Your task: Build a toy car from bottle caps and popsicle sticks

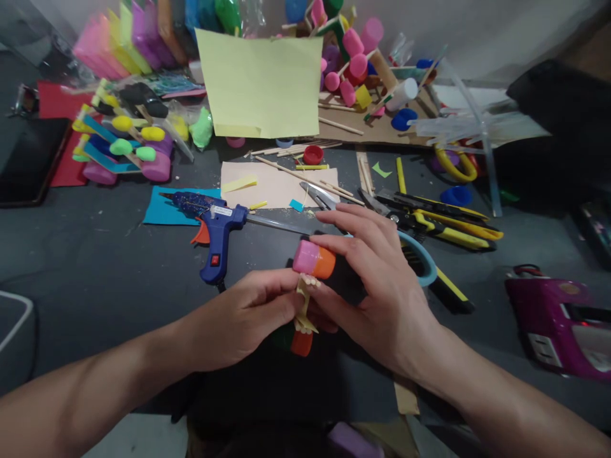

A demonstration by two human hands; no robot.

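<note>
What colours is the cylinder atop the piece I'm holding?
The cylinder is pink on the left, orange on the right; it shows in the head view.

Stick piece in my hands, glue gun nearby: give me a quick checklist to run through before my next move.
1. Stick piece held: ok, the left hand pinches it.
2. Glue gun set down: ok, lying on its side.
3. Blue sheet under the nozzle: ok.
4. Glue gun switched off: cannot tell; the red switch shows, not its setting.
5. Scissors fully in sight: not ok, the right hand partly hides them.
</note>
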